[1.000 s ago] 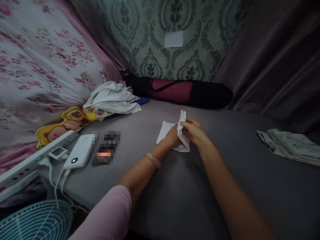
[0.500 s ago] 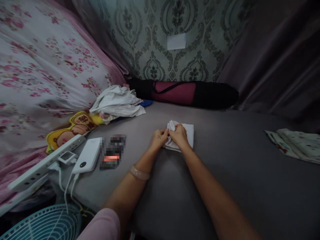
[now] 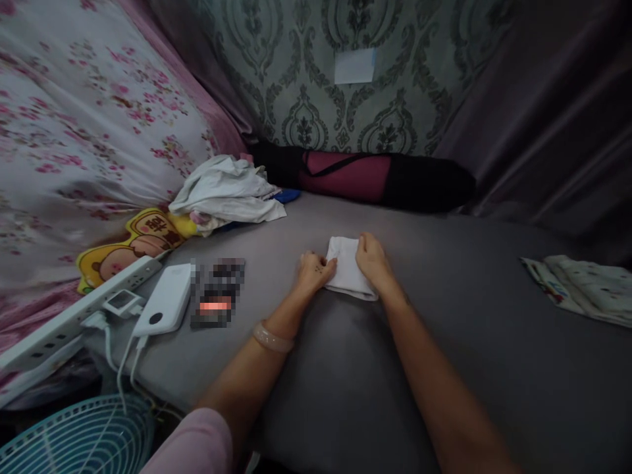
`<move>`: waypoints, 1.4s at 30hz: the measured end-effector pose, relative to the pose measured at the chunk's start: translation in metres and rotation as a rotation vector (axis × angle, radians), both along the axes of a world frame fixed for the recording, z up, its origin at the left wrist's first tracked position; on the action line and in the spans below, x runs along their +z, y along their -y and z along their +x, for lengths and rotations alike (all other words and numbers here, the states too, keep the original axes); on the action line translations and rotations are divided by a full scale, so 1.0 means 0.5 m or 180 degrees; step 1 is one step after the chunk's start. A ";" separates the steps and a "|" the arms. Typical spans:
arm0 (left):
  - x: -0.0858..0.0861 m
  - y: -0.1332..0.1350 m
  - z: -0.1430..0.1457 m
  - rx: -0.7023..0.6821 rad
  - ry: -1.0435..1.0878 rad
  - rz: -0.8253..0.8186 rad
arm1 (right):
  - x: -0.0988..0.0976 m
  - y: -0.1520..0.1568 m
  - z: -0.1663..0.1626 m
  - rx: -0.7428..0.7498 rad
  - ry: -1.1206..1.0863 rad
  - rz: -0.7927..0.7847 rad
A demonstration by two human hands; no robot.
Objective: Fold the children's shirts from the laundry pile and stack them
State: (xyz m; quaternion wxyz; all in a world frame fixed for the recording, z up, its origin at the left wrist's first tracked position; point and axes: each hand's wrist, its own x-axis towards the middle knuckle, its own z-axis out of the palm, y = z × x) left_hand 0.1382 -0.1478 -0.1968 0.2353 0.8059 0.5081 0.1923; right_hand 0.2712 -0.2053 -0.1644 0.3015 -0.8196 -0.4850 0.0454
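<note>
A small folded white cloth (image 3: 347,266) lies on the grey bed surface (image 3: 444,368) in the middle of the view. My left hand (image 3: 313,271), with a pale bangle on its wrist, pinches the cloth's left edge with curled fingers. My right hand (image 3: 371,259) rests on the cloth's right side, its fingers closed over the edge. Both forearms reach in from the bottom of the view.
A white power bank (image 3: 164,307), a power strip (image 3: 74,313) and a blurred-out item (image 3: 217,293) lie at left. Crumpled white clothes (image 3: 224,194) and a dark roll bag (image 3: 375,178) sit near the wall. Folded printed cloths (image 3: 580,288) lie at right. A fan grille (image 3: 74,438) shows bottom left.
A second ago both hands held the cloth raised and bunched. They have since laid it flat, folded smaller, and moved apart to its two sides.
</note>
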 end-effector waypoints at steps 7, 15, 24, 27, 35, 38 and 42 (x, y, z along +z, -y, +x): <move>-0.002 0.000 0.000 0.0120 0.0158 -0.0054 | -0.054 0.021 0.017 0.0272 0.0824 -0.0443; -0.022 -0.008 -0.002 -0.0004 0.0053 0.0115 | -0.105 0.013 0.005 0.0207 0.0971 -0.0684; -0.014 -0.016 0.000 0.0145 0.0440 -0.0236 | -0.069 0.010 0.000 0.0262 0.0922 -0.0978; -0.014 -0.022 0.000 0.0329 0.0639 -0.0304 | -0.048 -0.001 -0.027 0.0423 0.1021 -0.0857; -0.013 -0.038 -0.015 0.0563 0.0707 -0.0276 | -0.075 -0.029 -0.102 0.0705 0.1109 -0.0694; -0.015 -0.040 -0.015 0.0574 0.0699 -0.0164 | -0.089 -0.030 -0.104 0.0710 0.1104 -0.0671; -0.015 -0.035 -0.014 0.0476 0.0515 -0.0194 | -0.090 -0.028 -0.101 0.0702 0.0972 -0.0488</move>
